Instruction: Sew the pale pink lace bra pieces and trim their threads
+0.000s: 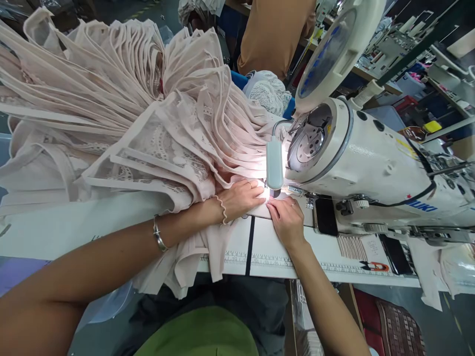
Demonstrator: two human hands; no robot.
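A white JUKI sewing machine (374, 153) stands on the right, its lamp (274, 163) lighting the needle area. My left hand (243, 198) presses on pale pink fabric just left of the needle, fingers together and pointing right. Close by on the right, my right hand (287, 220) pinches the edge of the same piece under the lamp; glare hides the exact spot. A big pile of pale pink lace garments (174, 118) spreads over the table's left side and reaches up to the machine. Some of the fabric (200, 252) hangs over the front edge below my left wrist.
A printed ruler (274, 259) runs along the table's front edge. Orange-handled thread snips (374, 266) and a dark phone-like object (395, 254) lie to the right. A round magnifier-like disc (330, 54) rises above the machine head. Another person (276, 34) is behind the table.
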